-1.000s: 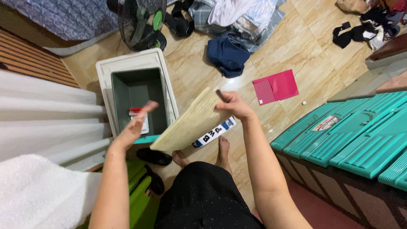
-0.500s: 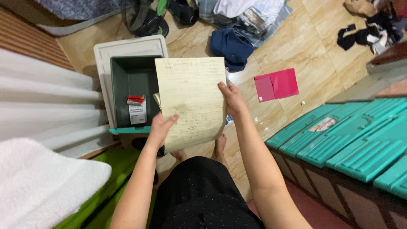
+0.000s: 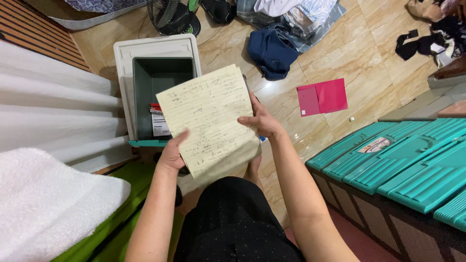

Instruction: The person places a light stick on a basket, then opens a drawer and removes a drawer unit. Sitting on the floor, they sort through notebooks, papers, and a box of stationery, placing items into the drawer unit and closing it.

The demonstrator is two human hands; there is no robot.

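To my left lies a white towel (image 3: 43,204), and beyond it on the floor stands an open grey bin (image 3: 160,77) with a white rim. My left hand (image 3: 172,154) grips the lower left edge of a yellowed, handwritten sheet of paper (image 3: 208,119), thumb on its face. The sheet is tilted between my hands, above the bin's near corner. My right hand (image 3: 262,121) grasps its right edge. Farther right a pink folder (image 3: 323,97) lies on the tiles, then teal crates (image 3: 403,160).

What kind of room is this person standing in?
Probably a bedroom or storage corner at home: clothes lie heaped on the tiled floor, a fan stands by bedding, and teal storage bins line one side.
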